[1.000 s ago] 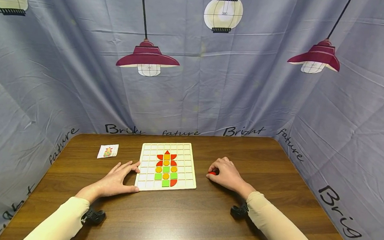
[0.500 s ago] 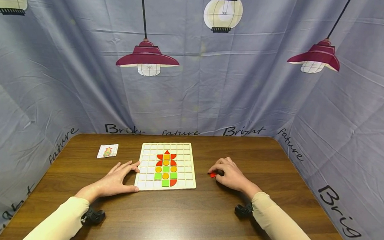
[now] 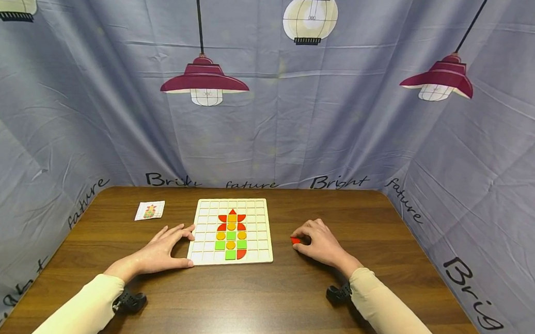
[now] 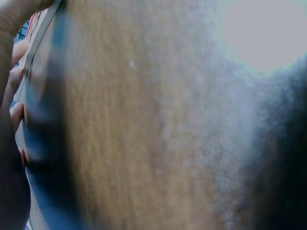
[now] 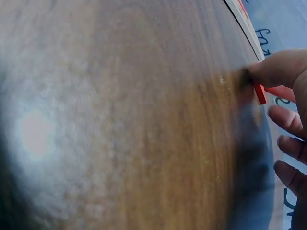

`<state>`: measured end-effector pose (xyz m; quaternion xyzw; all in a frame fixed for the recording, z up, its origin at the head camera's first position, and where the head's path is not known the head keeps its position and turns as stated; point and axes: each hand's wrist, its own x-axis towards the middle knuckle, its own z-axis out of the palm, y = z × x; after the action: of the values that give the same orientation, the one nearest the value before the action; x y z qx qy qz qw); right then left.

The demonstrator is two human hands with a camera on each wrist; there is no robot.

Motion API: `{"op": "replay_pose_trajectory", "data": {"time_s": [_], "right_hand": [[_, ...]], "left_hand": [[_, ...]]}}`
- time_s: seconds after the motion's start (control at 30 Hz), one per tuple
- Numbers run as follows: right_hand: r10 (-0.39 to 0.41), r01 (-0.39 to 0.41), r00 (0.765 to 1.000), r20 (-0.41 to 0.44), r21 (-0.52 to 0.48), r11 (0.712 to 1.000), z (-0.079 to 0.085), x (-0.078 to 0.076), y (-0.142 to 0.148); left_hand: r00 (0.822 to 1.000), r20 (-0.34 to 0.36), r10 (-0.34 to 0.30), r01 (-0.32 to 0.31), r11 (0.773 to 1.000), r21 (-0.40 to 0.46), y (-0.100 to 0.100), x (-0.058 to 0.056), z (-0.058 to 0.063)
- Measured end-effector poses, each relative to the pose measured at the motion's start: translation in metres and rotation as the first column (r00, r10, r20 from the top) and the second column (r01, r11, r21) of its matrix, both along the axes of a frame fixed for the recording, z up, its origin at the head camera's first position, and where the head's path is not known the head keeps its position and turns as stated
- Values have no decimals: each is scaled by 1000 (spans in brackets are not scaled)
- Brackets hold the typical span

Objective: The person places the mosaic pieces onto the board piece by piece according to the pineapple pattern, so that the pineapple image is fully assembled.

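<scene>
A pale gridded board lies on the table, bearing red, yellow and green flat pieces arranged like a pineapple. At its left edge my left hand rests with thumb and fingers spread, touching the side and the near corner. To the right of the board, my right hand pinches a small red piece between thumb and fingers, low over the table. In the right wrist view the red piece shows edge-on at the thumb; its full shape is hidden. The left wrist view shows several left fingers along the board's edge.
A small white card with a printed pineapple pattern lies left of the board. The brown wooden table reaches back to a grey-blue curtain printed with lamps and lettering.
My right hand has shifted slightly right and its fingers have adjusted on the red piece, which showed more below the fingers half a second ago. The left hand and board have stayed put.
</scene>
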<state>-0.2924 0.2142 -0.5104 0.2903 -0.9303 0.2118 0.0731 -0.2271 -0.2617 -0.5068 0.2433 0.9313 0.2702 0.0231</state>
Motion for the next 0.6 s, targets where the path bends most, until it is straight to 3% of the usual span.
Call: {"op": "replay_pose_trajectory", "data": {"time_s": [0.6], "right_hand": [[-93, 100, 992, 81, -87, 991, 2, 6, 6]], "left_hand": [[1000, -3, -4, 4, 1000, -1, -1, 0, 0]]}}
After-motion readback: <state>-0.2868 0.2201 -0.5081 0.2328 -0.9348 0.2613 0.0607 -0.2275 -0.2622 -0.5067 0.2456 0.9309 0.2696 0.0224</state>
